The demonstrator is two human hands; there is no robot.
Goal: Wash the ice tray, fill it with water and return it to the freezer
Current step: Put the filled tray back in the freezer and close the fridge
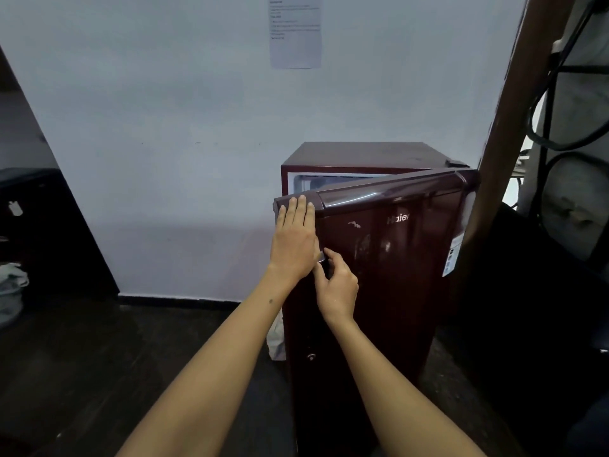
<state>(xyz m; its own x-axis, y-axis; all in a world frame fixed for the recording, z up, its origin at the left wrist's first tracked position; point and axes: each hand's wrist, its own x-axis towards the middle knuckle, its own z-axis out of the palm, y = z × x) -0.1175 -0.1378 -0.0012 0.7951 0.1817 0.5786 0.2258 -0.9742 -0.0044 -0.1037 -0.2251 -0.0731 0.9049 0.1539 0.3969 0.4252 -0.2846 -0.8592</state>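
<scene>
A small dark red fridge [362,156] stands against the white wall. Its door [395,252] is partly open, and a strip of the white interior [316,183] shows above the door's top edge. My left hand [293,239] lies flat with straight fingers against the door's upper left corner. My right hand [337,285] is just below it, with fingers curled round the silver door handle [321,257]. No ice tray is in view.
A brown wooden post [514,127] leans close to the fridge's right side, with a black metal rack and cables [560,94] behind it. A dark cabinet [39,232] stands at the left. A paper sheet [295,31] hangs on the wall. The floor is dark.
</scene>
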